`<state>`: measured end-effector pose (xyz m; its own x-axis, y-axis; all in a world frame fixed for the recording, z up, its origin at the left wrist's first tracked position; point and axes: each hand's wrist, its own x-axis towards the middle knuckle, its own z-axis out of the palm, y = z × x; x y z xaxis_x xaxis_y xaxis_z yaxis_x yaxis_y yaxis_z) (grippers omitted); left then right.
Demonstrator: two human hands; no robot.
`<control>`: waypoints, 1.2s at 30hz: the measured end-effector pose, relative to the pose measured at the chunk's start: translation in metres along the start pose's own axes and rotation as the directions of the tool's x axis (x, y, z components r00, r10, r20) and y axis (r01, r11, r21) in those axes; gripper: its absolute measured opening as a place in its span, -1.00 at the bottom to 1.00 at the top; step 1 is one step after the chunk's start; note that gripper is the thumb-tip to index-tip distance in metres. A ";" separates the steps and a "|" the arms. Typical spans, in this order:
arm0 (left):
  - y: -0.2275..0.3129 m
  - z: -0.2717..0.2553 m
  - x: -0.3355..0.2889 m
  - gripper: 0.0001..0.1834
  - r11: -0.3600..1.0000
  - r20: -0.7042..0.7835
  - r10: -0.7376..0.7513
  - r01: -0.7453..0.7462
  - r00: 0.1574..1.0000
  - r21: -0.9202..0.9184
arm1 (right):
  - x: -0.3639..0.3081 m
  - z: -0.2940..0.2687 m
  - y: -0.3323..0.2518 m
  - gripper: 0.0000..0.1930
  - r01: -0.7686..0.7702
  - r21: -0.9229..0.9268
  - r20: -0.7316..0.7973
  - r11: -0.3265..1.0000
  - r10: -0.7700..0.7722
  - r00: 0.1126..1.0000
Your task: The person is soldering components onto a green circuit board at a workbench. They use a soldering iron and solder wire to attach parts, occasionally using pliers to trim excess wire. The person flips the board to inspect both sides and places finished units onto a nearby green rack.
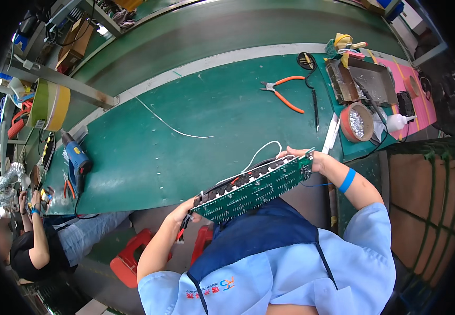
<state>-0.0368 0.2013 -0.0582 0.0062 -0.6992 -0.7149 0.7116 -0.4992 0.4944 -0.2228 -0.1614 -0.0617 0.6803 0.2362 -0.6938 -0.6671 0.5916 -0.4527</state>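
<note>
I hold a green board by its two ends, between my dark apron and the bench.
Red and blue print marks the chest of my blue shirt. My left hand grips the board's left end, where red and black leads hang; my right hand grips the raised right end, fingers partly hidden behind it. A white wire loops over its top. Beyond, a blue heat gun lies left, a bowl of silvery bits and a white bottle stand right, and orange-handled cutters lie farther off. The label on the yellow-green bin is too small to read.
</note>
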 end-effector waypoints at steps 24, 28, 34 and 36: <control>-0.025 -0.011 0.023 -0.55 0.989 -0.329 -0.034 -0.015 0.944 -0.144 | -0.049 0.072 0.010 -0.33 0.214 0.148 -0.103 0.966 -0.200 0.974; -0.031 -0.021 0.028 -0.56 0.990 -0.278 -0.023 -0.016 0.960 -0.138 | -0.054 0.080 0.006 -0.34 0.230 0.185 -0.061 0.955 -0.223 0.973; -0.029 -0.012 0.031 -0.59 0.986 -0.325 0.005 -0.059 0.946 -0.156 | -0.057 0.083 0.003 -0.36 0.233 0.214 -0.052 0.949 -0.227 0.973; -0.028 -0.010 0.030 -0.59 0.986 -0.342 0.003 -0.059 0.940 -0.154 | -0.058 0.084 0.001 -0.37 0.235 0.209 -0.061 0.949 -0.227 0.972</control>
<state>-0.0499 0.1993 -0.0983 0.2485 -0.4833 -0.8395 0.8097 -0.3720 0.4538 -0.2375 -0.1097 0.0251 0.7941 0.0479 -0.6058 -0.4100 0.7781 -0.4759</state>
